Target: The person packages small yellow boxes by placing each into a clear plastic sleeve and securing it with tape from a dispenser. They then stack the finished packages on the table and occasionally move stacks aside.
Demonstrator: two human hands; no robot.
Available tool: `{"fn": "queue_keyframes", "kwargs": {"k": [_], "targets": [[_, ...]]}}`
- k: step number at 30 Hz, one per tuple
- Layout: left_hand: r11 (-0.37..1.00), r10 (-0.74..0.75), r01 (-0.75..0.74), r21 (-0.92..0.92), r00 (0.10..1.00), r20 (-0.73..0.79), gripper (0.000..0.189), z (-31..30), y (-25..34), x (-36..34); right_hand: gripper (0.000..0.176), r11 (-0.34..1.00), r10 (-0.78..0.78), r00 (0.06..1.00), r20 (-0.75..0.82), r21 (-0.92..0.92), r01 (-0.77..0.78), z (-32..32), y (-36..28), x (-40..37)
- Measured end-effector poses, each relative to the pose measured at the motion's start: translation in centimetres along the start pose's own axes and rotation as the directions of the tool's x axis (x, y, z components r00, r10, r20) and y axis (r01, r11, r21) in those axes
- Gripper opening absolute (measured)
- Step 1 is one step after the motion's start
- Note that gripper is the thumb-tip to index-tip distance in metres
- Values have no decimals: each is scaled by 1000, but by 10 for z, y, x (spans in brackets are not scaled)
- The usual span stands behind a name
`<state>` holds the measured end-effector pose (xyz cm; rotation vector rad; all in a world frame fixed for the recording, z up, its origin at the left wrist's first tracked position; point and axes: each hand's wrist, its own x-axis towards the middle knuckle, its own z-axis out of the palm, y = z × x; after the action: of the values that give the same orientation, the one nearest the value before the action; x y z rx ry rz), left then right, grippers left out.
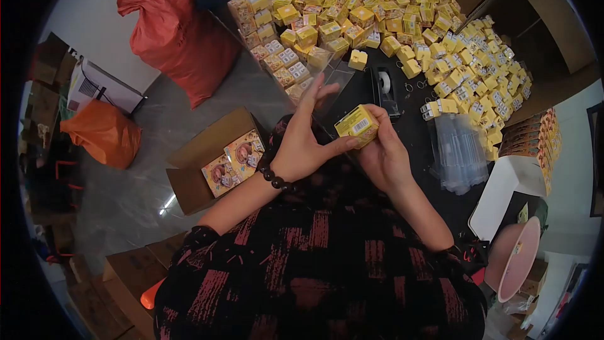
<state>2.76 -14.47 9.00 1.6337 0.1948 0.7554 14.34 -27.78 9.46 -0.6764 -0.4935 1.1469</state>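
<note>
A small yellow box [358, 126] with a barcode on its side is gripped by my right hand [391, 154], fingers curled behind it. My left hand [303, 145] wears a dark bead bracelet; its fingers are stretched out and apart, and the thumb tip reaches the box's lower edge. Just beyond the left fingertips lies clear plastic [340, 78], beside rows of small patterned boxes [284, 63] at the table's left edge. A tape dispenser [385, 91] with a white roll stands past my right hand.
A large heap of small yellow boxes [362, 16] covers the back of the table; yellow keyring pieces [475, 82] are piled at right. Clear plastic sleeves [461, 154] lie near them. On the floor are an open carton [184, 179], a red sack [179, 44] and an orange bag [104, 132].
</note>
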Motion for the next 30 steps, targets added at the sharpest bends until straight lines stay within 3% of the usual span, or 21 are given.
{"fn": "queue_keyframes", "kwargs": {"k": [4, 6, 7, 11, 13, 14, 15, 17, 18, 19, 21, 23, 25, 27, 28, 29, 30], "targets": [[986, 29, -27, 164, 1000, -10, 111, 0, 10, -6, 62, 990, 38, 999, -24, -136, -41, 18, 1, -1], [933, 22, -34, 357, 999, 37, 114, 1, 18, -7, 66, 972, 6, 997, -80, -234, -25, 18, 5, -5], [935, 23, -40, 352, 998, 52, 114, 2, 14, -9, 61, 930, 7, 997, -76, -367, -34, 19, 0, -8], [943, 52, -67, 326, 997, 54, 113, -2, 14, -12, 56, 893, -42, 983, -179, -448, -43, 21, -4, -3], [995, 14, -22, 99, 997, 80, 100, -3, 7, -17, 53, 742, -360, 923, -138, -642, 194, 22, -13, 3], [995, 16, -25, 99, 996, 86, 100, -5, 3, -20, 48, 695, -484, 867, -122, -655, 296, 24, -19, 7], [994, 33, -41, 106, 997, 74, 89, -6, 0, -22, 48, 695, -489, 863, -125, -654, 299, 23, -27, 11], [991, 56, -64, 117, 996, 68, 78, -8, -1, -23, 39, 321, -514, 857, -38, -935, 151, 17, -43, 17], [997, 16, -20, 71, 998, 55, 69, -8, 3, -23, 35, 102, -524, 849, 74, -984, 148, 18, -46, 18], [999, -24, 23, 25, 999, 42, 61, -8, 6, -24, 35, 104, -526, 847, 75, -983, 151, 18, -47, 19], [998, -6, 1, 62, 997, 76, 58, -13, 0, -26, 39, 348, -225, 973, 49, -929, 127, 17, -46, 19], [995, 7, -18, 98, 994, 109, 54, -16, -3, -25, 41, 423, -178, 983, 48, -898, 120, 7, -36, 23], [997, -25, 17, 78, 993, 113, 52, -18, -2, -23, 37, 814, -223, 970, -100, -567, 129, 2, -21, 28], [984, -30, 7, 179, 992, 125, 52, -20, -2, -21, 38, 796, -228, 967, -117, -595, 116, 1, 0, 27], [961, -31, -9, 277, 990, 139, 51, -21, -2, -19, 36, 760, -158, 959, -234, -649, -33, 18, 2, 22], [958, -29, -10, 287, 991, 129, 51, -19, -3, -19, 36, 762, -153, 963, -222, -647, -28, 11, 10, 22], [977, -42, 19, 210, 993, 108, 52, -15, -7, -21, 35, 726, -254, 953, -168, -684, 73, -2, 22, 25]]}}
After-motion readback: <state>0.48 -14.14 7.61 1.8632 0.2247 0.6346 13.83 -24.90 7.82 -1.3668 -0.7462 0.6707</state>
